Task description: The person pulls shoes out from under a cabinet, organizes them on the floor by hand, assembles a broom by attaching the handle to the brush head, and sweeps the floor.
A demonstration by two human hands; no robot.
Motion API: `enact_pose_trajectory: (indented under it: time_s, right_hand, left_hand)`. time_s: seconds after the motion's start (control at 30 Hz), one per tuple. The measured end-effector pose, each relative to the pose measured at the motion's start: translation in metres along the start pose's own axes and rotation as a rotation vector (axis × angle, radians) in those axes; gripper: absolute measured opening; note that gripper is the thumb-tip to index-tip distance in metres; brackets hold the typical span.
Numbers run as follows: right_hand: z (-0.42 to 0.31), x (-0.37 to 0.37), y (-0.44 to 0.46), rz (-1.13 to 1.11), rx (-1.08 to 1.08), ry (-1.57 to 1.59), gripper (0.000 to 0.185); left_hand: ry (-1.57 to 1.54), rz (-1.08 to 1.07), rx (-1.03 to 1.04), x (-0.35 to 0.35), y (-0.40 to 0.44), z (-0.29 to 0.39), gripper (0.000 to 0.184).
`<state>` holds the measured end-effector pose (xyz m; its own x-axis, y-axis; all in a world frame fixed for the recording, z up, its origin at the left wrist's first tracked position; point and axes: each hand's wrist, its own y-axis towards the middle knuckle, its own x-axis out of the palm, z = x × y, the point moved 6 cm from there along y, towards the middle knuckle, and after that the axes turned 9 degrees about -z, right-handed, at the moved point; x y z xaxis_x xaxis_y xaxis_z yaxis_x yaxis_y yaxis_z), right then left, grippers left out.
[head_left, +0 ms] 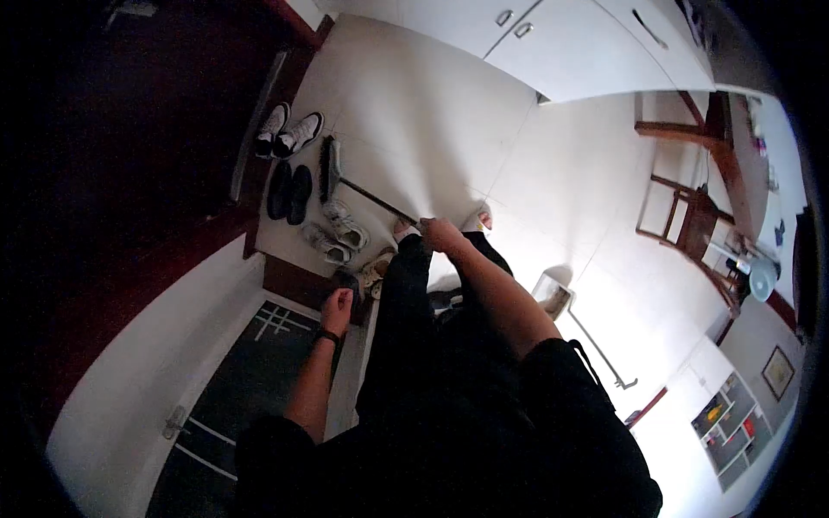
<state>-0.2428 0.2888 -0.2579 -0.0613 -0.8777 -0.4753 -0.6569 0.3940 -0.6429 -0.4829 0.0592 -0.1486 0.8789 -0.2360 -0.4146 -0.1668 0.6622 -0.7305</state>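
Observation:
My right hand (440,235) is wrapped round the handle of a broom (380,202). The dark bristles of its head (326,168) rest on the floor beside a row of shoes. Closest to the bristles are the black shoes (290,192) and a pair of light sneakers (345,226). My left hand (338,312), with a dark band at the wrist, hangs low with its fingers curled in and nothing visible in them. Below it lies a dark panel with light lines.
White-and-black sneakers (298,134) stand by the dark door (155,129). A long-handled dustpan (553,295) lies on the tiles to the right. White cabinets (570,47) line the far side; a wooden chair (695,220) and a table stand at the right.

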Motion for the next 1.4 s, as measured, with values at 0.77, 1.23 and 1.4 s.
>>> enact_pose_trajectory:
  time_s: [0.77,1.23,1.4]
  right_hand:
    - [0.389,-0.022,-0.408,0.334,0.687,0.18,0.028]
    - [0.429,0.024,-0.634,0.542,0.839,0.441,0.032]
    - [0.355,-0.016,-0.592,0.484,0.82,0.546,0.041]
  left_hand:
    - [0.352,-0.344,0.046,0.182,0.018,0.188,0.031]
    - [0.309,-0.414,0.372,0.282,0.029,0.331,0.026]
    - [0.17,-0.436,0.501,0.284,0.013,0.406,0.021]
